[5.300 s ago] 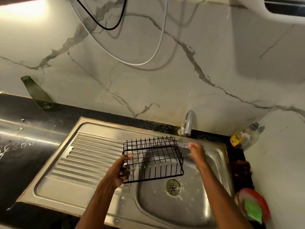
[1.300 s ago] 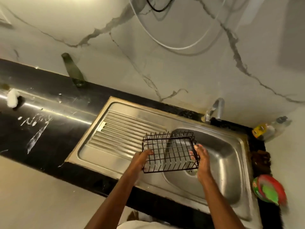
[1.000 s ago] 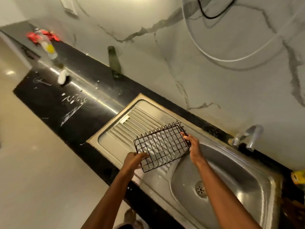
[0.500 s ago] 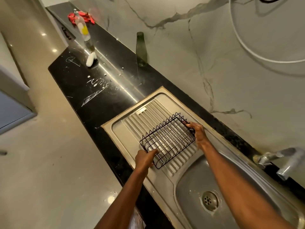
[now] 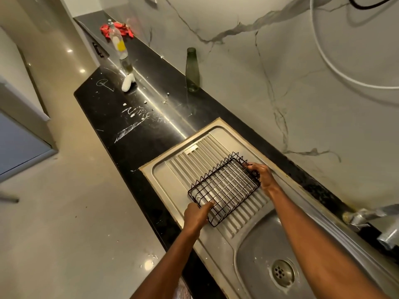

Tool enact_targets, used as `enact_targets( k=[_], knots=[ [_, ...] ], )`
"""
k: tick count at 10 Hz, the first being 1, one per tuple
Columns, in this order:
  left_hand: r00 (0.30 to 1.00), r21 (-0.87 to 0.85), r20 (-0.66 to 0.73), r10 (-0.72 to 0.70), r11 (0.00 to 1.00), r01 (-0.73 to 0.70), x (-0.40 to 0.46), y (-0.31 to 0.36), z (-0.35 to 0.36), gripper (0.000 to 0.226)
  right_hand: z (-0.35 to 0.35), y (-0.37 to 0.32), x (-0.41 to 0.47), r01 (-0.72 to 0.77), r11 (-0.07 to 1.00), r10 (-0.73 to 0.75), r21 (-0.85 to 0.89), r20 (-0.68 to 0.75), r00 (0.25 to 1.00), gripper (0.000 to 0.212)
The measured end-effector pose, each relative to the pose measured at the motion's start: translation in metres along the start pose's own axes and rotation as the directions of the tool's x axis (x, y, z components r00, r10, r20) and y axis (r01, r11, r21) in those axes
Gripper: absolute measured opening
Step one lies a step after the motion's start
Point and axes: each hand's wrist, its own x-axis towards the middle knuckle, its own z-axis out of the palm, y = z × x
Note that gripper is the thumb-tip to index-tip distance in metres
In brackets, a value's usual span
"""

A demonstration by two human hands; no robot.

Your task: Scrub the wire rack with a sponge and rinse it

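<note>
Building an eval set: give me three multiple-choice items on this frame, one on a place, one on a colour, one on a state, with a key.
1. Where is the wire rack?
A. over the ribbed drainboard
B. in the basin
C. on the floor

2. What colour is the upright glass bottle on the counter?
A. red
B. green
C. blue

3. How is the rack held?
A. left hand only
B. untouched
C. both hands

Key: 1 A, ribs show through its wires; 2 B, green glass by the wall; 3 C, left hand and right hand grip opposite ends.
</note>
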Motion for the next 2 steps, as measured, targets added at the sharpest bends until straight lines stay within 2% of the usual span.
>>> enact_targets(
  k=[1, 2],
  knots=[
    [1.000, 0.007, 0.011, 0.006, 1.000, -0.006, 0.0009, -0.0003, -0.0005, 0.039, 0.0034, -0.0027, -0.0056, 0.004, 1.000, -0.004, -0.006, -0.008, 1.000, 0.032],
    [0.996, 0.043, -0.071, 0.053, 0.998, -0.050, -0.0017, -0.0016, -0.0010, 0.041, 0.0020, -0.0020, -0.0112, 0.063, 0.998, -0.063, 0.000, -0.078, 0.995, 0.040]
  ],
)
